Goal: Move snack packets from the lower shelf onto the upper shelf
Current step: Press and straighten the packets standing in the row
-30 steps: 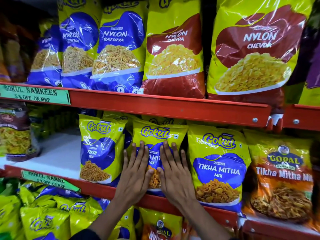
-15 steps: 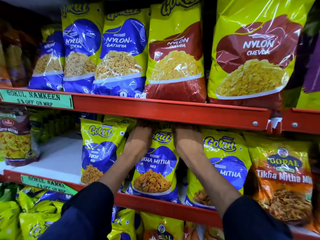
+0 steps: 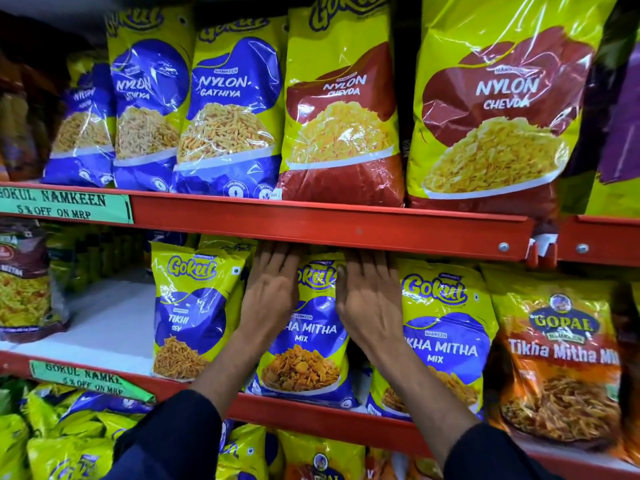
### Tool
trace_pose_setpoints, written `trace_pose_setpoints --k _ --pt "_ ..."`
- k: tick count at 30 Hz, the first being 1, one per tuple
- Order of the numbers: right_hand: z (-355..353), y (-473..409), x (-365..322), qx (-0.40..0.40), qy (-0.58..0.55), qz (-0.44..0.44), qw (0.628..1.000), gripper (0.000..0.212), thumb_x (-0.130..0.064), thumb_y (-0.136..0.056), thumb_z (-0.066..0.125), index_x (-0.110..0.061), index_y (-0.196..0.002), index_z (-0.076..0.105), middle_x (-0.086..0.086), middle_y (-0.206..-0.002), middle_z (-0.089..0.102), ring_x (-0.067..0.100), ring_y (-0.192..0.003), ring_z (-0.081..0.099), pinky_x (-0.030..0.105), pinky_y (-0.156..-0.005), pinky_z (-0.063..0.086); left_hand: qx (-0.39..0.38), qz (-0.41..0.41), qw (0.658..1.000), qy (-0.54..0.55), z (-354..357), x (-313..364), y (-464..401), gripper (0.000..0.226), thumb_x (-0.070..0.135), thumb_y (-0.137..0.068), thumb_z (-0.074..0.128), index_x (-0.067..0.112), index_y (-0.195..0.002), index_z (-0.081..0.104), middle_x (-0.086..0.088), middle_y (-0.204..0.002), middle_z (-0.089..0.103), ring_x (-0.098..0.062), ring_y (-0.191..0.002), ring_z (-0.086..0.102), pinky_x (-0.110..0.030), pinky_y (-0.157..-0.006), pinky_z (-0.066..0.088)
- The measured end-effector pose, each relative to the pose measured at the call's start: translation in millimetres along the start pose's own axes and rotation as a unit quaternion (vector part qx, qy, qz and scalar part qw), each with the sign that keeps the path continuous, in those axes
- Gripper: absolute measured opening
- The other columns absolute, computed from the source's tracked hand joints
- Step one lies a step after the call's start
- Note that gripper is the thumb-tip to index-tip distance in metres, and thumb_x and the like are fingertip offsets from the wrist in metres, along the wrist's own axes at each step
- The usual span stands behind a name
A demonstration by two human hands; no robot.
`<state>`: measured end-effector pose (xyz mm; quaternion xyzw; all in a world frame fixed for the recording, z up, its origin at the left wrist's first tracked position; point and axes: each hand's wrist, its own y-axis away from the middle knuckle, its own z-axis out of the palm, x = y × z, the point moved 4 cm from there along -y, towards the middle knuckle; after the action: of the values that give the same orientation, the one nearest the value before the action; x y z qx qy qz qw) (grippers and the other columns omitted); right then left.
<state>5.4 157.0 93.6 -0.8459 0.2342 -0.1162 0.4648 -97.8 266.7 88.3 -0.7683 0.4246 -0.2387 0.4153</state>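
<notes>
A yellow and blue Gokul Tikha Mitha Mix packet (image 3: 304, 344) stands upright on the middle shelf (image 3: 311, 414). My left hand (image 3: 270, 296) lies on its upper left corner and my right hand (image 3: 370, 303) on its upper right corner, clasping the packet between them. My fingertips reach up to its top edge and are partly hidden under the red rail of the upper shelf (image 3: 311, 223). That upper shelf is packed with large Nylon Gathiya (image 3: 228, 105) and Nylon Chevda (image 3: 343, 109) bags.
A Tikhi Sev packet (image 3: 194, 313) stands just left of my hands, a second Tikha Mitha Mix packet (image 3: 446, 341) and an orange Gopal packet (image 3: 561, 358) to the right. Bare white shelf board (image 3: 110, 317) shows further left. More packets fill the bottom shelf (image 3: 69, 438).
Both hands slid up from the packet's front face to its top corners under the rail. The view has moved closer.
</notes>
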Motion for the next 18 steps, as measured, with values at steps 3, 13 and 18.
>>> trace_pose_setpoints --k 3,13,18 --pt "-1.0 20.5 12.8 -0.001 -0.004 0.0 1.0 0.042 -0.03 -0.095 0.05 -0.013 -0.133 0.054 0.011 -0.13 0.061 0.033 -0.122 0.05 0.051 -0.109 0.032 -0.031 0.026 0.999 -0.009 8.3 8.2 19.2 0.04 0.022 -0.093 0.047 0.01 -0.131 0.055 -0.011 -0.137 0.059 -0.038 -0.135 0.04 -0.059 -0.118 0.022" --pt "-42.6 30.2 136.0 -0.009 0.095 0.053 0.994 0.034 -0.012 -0.073 0.049 -0.003 -0.1 0.067 0.023 -0.099 0.07 0.042 -0.094 0.063 0.045 -0.081 0.053 -0.054 0.043 0.996 0.051 6.7 96.1 -4.9 0.027 0.031 -0.094 0.045 0.016 -0.105 0.064 -0.009 -0.105 0.073 -0.032 -0.104 0.063 -0.045 -0.099 0.043" --pt "-35.3 17.5 161.1 -0.119 0.112 0.074 0.984 0.007 -0.007 -0.058 0.06 -0.006 -0.054 0.067 0.015 -0.052 0.066 0.037 -0.049 0.065 0.036 -0.043 0.053 -0.156 0.083 0.984 -0.033 24.6 143.9 -19.0 0.02 0.02 -0.074 0.066 0.019 -0.093 0.068 -0.005 -0.074 0.073 -0.03 -0.07 0.069 -0.04 -0.071 0.055"
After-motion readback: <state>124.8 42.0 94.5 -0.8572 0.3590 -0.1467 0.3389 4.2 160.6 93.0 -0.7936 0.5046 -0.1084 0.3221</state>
